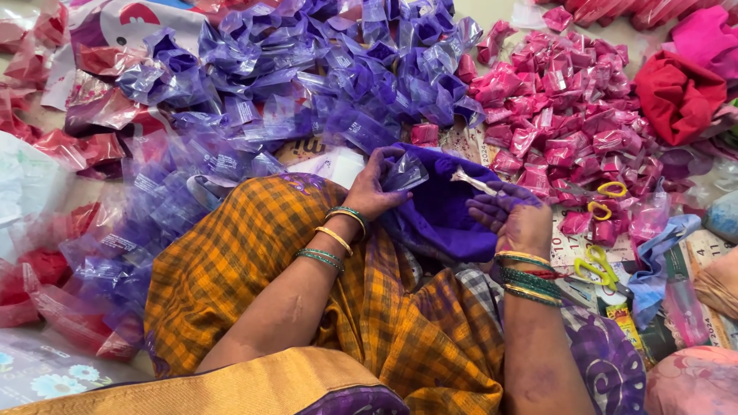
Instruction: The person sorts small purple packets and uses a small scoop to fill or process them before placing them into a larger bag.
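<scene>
My left hand (pixel 374 187) grips a small clear plastic packet (pixel 403 170) at the near edge of a large open bag of purple powder (pixel 442 207) resting in my lap. My right hand (pixel 513 217), stained purple, is inside the bag's right side, and a pale spoon handle (pixel 473 180) sticks out of the powder just beyond its fingers. I cannot tell whether the fingers grasp the spoon. Both wrists wear several bangles. An orange checked cloth (pixel 254 269) covers my knees.
A heap of filled purple packets (pixel 307 77) lies ahead, with pink packets (pixel 561 115) to the right and red ones (pixel 31 69) at left. Yellow-handled scissors (pixel 600 265) and a second pair (pixel 607 198) lie at right on printed paper. A red cloth bundle (pixel 676 96) sits far right.
</scene>
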